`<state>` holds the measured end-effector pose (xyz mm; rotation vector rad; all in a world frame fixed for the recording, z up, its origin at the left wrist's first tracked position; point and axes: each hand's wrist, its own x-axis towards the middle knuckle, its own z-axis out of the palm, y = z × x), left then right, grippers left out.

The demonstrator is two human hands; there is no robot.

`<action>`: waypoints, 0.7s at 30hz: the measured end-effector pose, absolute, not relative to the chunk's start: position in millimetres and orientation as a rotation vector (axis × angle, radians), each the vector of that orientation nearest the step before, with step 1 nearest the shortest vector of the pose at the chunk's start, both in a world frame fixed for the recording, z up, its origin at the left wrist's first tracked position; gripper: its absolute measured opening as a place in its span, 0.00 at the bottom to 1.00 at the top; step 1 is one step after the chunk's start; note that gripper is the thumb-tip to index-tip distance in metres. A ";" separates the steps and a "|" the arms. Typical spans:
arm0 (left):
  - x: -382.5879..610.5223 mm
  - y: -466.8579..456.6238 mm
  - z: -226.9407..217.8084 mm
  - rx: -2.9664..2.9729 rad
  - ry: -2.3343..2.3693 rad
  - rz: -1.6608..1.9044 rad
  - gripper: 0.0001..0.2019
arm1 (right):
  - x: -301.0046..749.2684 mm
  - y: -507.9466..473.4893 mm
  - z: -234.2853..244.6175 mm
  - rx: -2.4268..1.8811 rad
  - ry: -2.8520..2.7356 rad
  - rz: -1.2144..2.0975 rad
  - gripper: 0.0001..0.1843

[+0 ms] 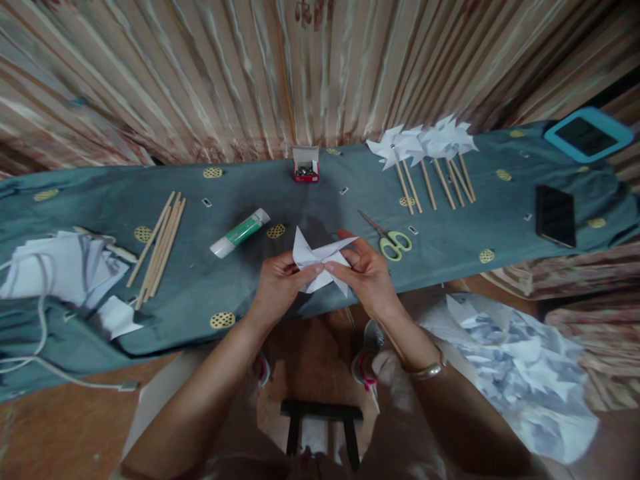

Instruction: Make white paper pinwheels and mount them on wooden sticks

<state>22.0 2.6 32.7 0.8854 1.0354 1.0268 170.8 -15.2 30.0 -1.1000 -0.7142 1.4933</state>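
A white paper pinwheel (pixel 325 255) with folded points is held near the front edge of the cloth-covered table. My left hand (pixel 286 283) grips its left side, thumb pressed near the centre. On the other side, my right hand (pixel 367 277) pinches it, its thumb also close to the middle. No stick shows on this pinwheel. Scissors with green handles (pixel 393 243) lie just right of my right hand. To the left of my hands rests a glue stick with a green label (pixel 241 233). Farther back stands a small open red box (pixel 306 167) of metal pins.
Several pinwheels on sticks (pixel 425 147) lie at the back right, near a phone (pixel 556 215) and a blue-framed device (pixel 587 135). Loose wooden sticks (pixel 163 250), paper sheets (pixel 65 267) and a white cable (pixel 43 327) are left. A bag of paper pieces (pixel 520 373) stands below right.
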 end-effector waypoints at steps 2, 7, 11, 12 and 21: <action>21.2 2.3 31.0 0.901 1.047 1.025 0.13 | 171.3 -15.1 28.9 -1.104 -0.740 1.486 0.31; 19.6 3.0 27.8 0.902 1.058 1.014 0.13 | 171.4 -14.7 24.5 -1.115 -0.827 1.469 0.19; 20.8 3.9 29.5 0.874 1.031 1.027 0.12 | 171.1 -14.3 21.3 -1.137 -0.825 1.436 0.18; 21.1 3.8 30.2 0.868 1.027 1.029 0.12 | 171.1 -14.2 21.2 -1.139 -0.826 1.431 0.18; 20.5 4.6 30.8 0.846 1.058 1.027 0.13 | 171.7 -13.0 22.8 -1.117 -0.839 1.471 0.17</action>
